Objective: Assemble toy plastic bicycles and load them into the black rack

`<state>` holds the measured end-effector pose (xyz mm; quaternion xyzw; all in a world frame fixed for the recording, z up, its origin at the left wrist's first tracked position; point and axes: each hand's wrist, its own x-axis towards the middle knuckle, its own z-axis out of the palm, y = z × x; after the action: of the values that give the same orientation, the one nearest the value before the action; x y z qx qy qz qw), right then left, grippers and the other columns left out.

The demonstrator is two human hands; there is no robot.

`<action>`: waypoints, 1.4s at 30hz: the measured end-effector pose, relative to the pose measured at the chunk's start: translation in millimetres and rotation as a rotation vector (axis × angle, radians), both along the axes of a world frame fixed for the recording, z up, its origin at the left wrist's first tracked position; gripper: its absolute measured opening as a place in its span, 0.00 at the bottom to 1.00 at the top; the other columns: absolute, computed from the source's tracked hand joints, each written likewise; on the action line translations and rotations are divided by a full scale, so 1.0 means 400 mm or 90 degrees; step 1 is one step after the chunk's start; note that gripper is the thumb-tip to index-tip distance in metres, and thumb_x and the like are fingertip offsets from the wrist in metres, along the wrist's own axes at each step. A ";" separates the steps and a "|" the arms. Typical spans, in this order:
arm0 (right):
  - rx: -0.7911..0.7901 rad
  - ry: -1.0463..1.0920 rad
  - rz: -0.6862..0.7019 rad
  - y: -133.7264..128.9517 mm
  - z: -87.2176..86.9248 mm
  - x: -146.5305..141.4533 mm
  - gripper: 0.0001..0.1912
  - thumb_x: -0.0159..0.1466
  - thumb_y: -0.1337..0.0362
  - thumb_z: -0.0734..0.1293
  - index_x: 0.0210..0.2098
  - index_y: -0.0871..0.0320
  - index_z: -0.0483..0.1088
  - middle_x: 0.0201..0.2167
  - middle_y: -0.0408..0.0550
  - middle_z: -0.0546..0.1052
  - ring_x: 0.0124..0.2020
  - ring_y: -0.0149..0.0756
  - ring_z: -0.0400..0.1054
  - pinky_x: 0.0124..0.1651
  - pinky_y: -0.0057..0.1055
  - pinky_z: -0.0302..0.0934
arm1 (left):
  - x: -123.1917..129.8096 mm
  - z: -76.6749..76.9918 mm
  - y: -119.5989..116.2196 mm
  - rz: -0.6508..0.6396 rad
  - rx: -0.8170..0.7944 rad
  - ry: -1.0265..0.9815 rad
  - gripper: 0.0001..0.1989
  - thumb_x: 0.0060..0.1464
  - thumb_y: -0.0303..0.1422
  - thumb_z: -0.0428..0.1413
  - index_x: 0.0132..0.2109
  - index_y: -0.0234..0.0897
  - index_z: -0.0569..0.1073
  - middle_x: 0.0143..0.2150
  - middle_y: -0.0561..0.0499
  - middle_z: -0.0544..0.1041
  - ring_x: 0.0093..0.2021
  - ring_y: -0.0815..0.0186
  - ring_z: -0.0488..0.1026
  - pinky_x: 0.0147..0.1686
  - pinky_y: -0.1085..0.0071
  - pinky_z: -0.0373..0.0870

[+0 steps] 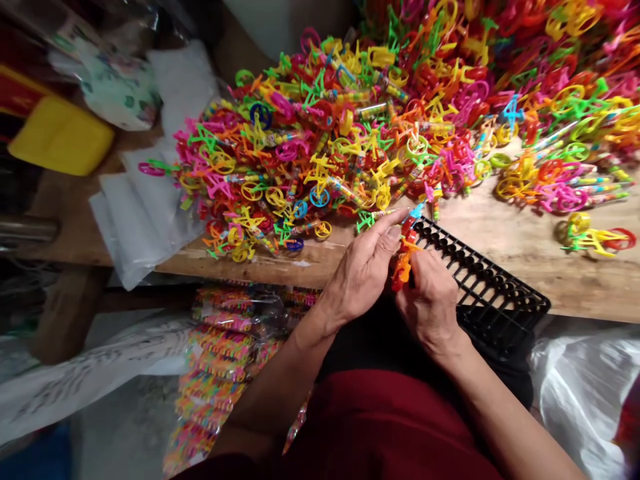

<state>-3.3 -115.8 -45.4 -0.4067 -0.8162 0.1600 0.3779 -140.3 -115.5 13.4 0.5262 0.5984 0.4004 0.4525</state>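
Observation:
Between my two hands, at the table's front edge, is an orange and red plastic toy (403, 263) with a blue tip. My left hand (363, 270) has its thumb and fingers pressed round the toy's upper part. My right hand (431, 293) is curled, its fingers pinching the toy's orange part from the right. Just right of the hands, a black slotted rack (493, 287) sticks out over the edge, tilted toward me. Behind the hands lies a large heap of colourful plastic toys (300, 147).
A smaller cluster of toys (555, 180) lies on the wooden table (475, 220) at the right, beside a loose yellow toy (595, 240). Clear plastic bags (140, 220) lie at the left. Packed toys (220, 353) are below the table; a white bag (580, 387) hangs at the right.

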 end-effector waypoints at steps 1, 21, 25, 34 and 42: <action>-0.002 0.005 0.001 0.001 0.000 -0.001 0.09 0.65 0.75 0.57 0.36 0.55 0.64 0.30 0.49 0.72 0.33 0.41 0.62 0.38 0.35 0.61 | 0.001 -0.001 -0.001 0.003 0.001 0.003 0.23 0.71 0.38 0.44 0.64 0.34 0.71 0.66 0.45 0.72 0.69 0.63 0.66 0.72 0.65 0.58; 0.011 0.034 0.009 -0.003 -0.027 -0.009 0.10 0.70 0.70 0.57 0.48 0.61 0.67 0.40 0.57 0.75 0.40 0.44 0.68 0.41 0.41 0.64 | 0.037 0.008 -0.012 0.047 0.034 0.116 0.36 0.57 0.36 0.64 0.69 0.40 0.61 0.70 0.44 0.68 0.68 0.54 0.68 0.67 0.57 0.70; 0.023 0.070 0.000 -0.009 -0.040 -0.010 0.10 0.68 0.72 0.58 0.46 0.60 0.68 0.36 0.55 0.74 0.40 0.44 0.68 0.42 0.42 0.66 | 0.057 0.000 -0.015 0.088 0.083 0.156 0.33 0.59 0.25 0.58 0.68 0.41 0.58 0.70 0.45 0.67 0.65 0.59 0.72 0.62 0.63 0.74; 0.053 0.066 0.009 -0.003 -0.053 -0.011 0.10 0.71 0.70 0.56 0.47 0.58 0.67 0.38 0.53 0.74 0.40 0.41 0.69 0.45 0.42 0.68 | 0.039 0.000 -0.029 -0.007 0.162 0.284 0.36 0.61 0.37 0.61 0.71 0.40 0.56 0.74 0.42 0.60 0.72 0.54 0.62 0.71 0.57 0.63; 0.000 0.186 -0.095 -0.001 0.007 0.003 0.17 0.65 0.73 0.65 0.53 0.60 0.65 0.44 0.56 0.72 0.49 0.44 0.70 0.45 0.39 0.71 | 0.020 0.017 -0.031 -0.025 0.090 0.153 0.31 0.70 0.52 0.43 0.70 0.37 0.59 0.71 0.43 0.66 0.70 0.59 0.66 0.68 0.64 0.65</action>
<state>-2.1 -116.2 -42.7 -0.4384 -0.7201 0.1888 0.5037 -132.2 -128.0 20.3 0.6127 0.6082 0.3664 0.3472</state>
